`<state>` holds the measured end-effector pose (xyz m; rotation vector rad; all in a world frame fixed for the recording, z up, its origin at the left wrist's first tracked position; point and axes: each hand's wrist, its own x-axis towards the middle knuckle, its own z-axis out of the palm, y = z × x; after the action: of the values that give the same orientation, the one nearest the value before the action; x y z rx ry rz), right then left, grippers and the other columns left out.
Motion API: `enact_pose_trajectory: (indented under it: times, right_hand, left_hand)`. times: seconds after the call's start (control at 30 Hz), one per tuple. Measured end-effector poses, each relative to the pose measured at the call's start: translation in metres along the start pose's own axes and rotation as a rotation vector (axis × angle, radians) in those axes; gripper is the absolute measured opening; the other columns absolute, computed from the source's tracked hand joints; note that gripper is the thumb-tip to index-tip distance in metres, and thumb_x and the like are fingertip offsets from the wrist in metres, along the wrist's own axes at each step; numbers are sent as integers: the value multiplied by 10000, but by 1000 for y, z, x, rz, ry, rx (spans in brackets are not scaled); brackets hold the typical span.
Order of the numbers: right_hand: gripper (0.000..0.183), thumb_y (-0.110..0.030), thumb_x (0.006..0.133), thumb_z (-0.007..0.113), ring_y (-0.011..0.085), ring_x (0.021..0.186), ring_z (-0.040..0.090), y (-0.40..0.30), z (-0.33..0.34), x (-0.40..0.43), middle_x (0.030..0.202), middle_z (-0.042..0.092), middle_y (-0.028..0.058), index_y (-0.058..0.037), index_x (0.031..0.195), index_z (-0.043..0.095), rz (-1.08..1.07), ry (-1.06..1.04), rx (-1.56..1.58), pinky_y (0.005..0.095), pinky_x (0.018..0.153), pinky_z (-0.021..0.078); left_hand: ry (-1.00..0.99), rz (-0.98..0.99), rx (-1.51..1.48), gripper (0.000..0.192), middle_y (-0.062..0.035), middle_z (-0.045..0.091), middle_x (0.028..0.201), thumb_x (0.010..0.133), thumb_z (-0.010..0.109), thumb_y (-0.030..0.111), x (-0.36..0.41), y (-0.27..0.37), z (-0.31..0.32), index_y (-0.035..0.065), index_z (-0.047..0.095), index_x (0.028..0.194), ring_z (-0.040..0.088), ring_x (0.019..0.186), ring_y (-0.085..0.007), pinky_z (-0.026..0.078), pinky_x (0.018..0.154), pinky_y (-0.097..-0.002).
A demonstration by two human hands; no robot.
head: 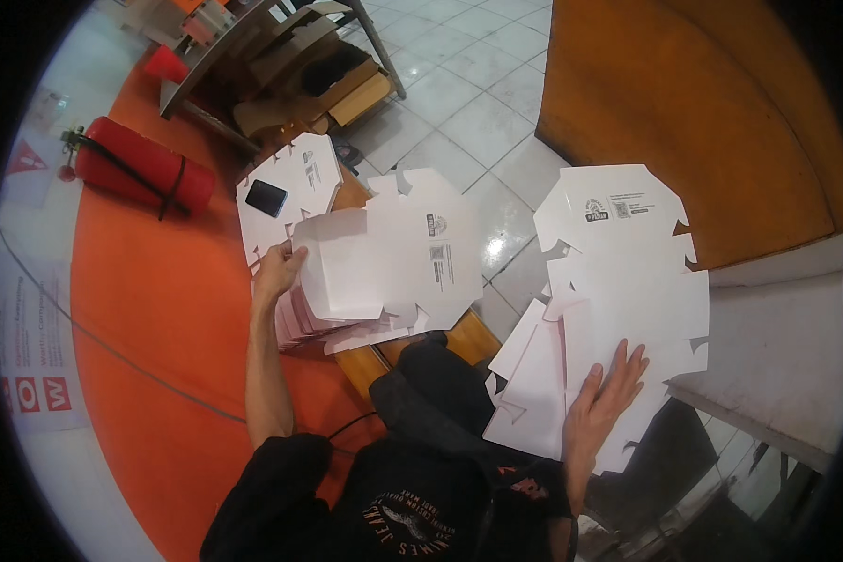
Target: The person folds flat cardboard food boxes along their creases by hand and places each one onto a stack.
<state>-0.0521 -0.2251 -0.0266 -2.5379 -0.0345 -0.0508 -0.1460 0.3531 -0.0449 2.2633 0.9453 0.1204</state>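
My left hand [279,272] pinches the folded-up flap of a white die-cut box blank [400,242], thumb on the inner face. That blank lies on top of a stack of white blanks [302,316] on a wooden bench [474,338]; it bears a printed logo and code. Over my thigh on the right rests another printed white blank [629,281]. My right hand [608,393] lies flat on its lower part, fingers spread. Folded white panels [534,383] stick out from its left side.
A phone [265,198] lies on a further pile of blanks [319,158]. A red fire extinguisher [144,168] is by the orange wall [161,337]. A table [211,63] with cardboard boxes [358,88] under it stands ahead. Brown wooden furniture [674,126] rises on the right.
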Motion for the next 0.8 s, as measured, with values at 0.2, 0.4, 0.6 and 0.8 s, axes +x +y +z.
enact_pose_trajectory:
  times: [0.2, 0.4, 0.6, 0.8]
  right_hand:
    - [548, -295, 1156, 442, 469, 1641, 155, 3, 1, 0, 1764, 240, 239, -67, 1653, 411, -7, -4, -43, 663, 1300, 89]
    - [552, -302, 1157, 438, 472, 1642, 142, 4, 0, 0, 1763, 236, 246, -67, 1655, 407, 3, -12, -27, 665, 1299, 84]
    - [552, -302, 1159, 432, 474, 1641, 141, 1, 0, -1, 1765, 229, 246, -65, 1656, 403, 11, -23, -27, 657, 1302, 82]
    - [549, -293, 1158, 436, 475, 1639, 152, 2, -1, -1, 1764, 234, 247, -61, 1655, 407, -6, -16, -43, 663, 1298, 95]
  left_hand:
    - [552, 71, 66, 396, -138, 545, 631, 1109, 598, 350, -22, 81, 27, -18, 657, 973, 393, 577, -175, 370, 563, -421]
    - [189, 99, 212, 372, -221, 685, 804, 1072, 635, 352, -17, 78, 22, -16, 688, 1094, 665, 755, -357, 504, 743, -482]
    - [199, -11, 635, 284, -247, 754, 951, 1024, 676, 278, -31, 8, 51, 12, 769, 1050, 733, 967, -454, 560, 852, -562]
    - [331, 54, 714, 263, -264, 742, 899, 1051, 640, 244, -34, 2, 54, -1, 732, 1077, 727, 958, -471, 566, 794, -567]
